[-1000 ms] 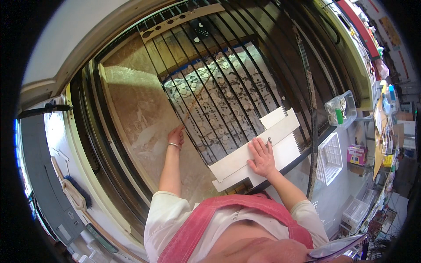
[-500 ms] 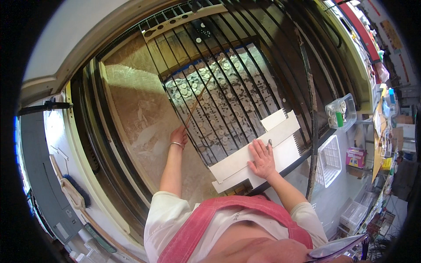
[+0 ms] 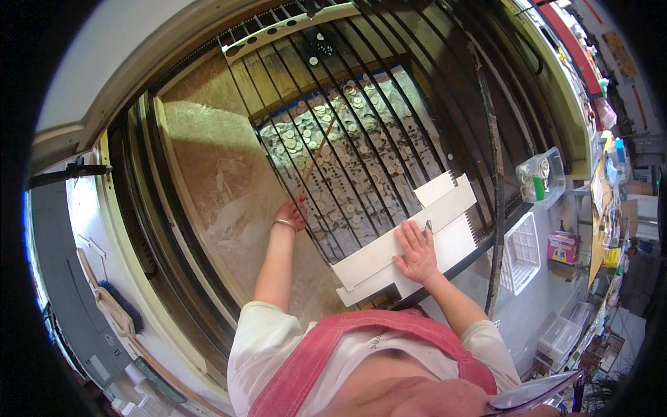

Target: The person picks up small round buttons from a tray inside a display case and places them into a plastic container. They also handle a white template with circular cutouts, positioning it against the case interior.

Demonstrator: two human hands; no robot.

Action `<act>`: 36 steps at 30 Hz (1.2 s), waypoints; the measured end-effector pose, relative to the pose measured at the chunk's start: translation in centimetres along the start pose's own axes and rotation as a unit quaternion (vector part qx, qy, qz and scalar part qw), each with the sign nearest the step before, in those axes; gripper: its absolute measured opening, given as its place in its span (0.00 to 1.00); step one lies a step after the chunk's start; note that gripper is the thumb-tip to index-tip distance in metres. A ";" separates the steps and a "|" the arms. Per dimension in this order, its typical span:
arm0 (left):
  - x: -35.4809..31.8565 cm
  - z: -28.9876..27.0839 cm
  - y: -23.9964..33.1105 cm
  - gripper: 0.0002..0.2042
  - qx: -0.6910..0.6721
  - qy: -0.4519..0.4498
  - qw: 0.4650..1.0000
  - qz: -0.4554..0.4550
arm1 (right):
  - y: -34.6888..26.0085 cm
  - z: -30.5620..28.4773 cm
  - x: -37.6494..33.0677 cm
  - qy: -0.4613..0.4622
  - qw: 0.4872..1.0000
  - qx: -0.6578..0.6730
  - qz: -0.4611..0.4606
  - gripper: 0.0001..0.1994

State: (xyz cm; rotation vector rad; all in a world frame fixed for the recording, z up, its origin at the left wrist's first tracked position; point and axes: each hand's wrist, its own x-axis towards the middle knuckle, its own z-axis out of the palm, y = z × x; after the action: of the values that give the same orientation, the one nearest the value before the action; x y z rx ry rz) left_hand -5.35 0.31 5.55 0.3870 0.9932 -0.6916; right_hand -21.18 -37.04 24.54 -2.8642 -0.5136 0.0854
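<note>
Grips a thin brown stick (image 3: pixel 321 149) in the closed fingers of the left hand (image 3: pixel 292 214), slanting it beyond the fingertips toward pale discs (image 3: pixel 358 105). Rests the right hand (image 3: pixel 416 257) flat with straight fingers on a white panel (image 3: pixel 375 256) beneath them.

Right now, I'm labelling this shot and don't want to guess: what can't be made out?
All in the head view:
Thin stick: its near end, hidden by the left hand.
White panel: the patch under the right hand, covered by it.
Pale discs: any fine surface detail, too small.
Grey cabinet: its left side, lost at the dark rim.
</note>
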 end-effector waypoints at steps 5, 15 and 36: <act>0.8 1.0 0.2 0.10 -0.008 -0.034 0.999 -0.004 | 0.0 0.2 0.0 0.001 1.000 -0.002 0.002 0.34; 4.7 -1.7 -0.2 0.12 0.034 -0.073 0.997 -0.005 | 0.0 0.2 0.1 0.000 1.000 0.005 0.002 0.34; 3.3 2.6 1.8 0.14 0.212 -0.002 0.974 0.075 | 0.0 0.3 -0.1 -0.016 1.000 0.001 0.014 0.34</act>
State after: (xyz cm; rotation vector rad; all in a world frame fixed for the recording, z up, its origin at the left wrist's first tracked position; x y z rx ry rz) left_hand -1.33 -1.06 4.01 0.8262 0.7978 -0.7656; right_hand -21.27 -36.97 24.26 -2.8719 -0.4794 0.1369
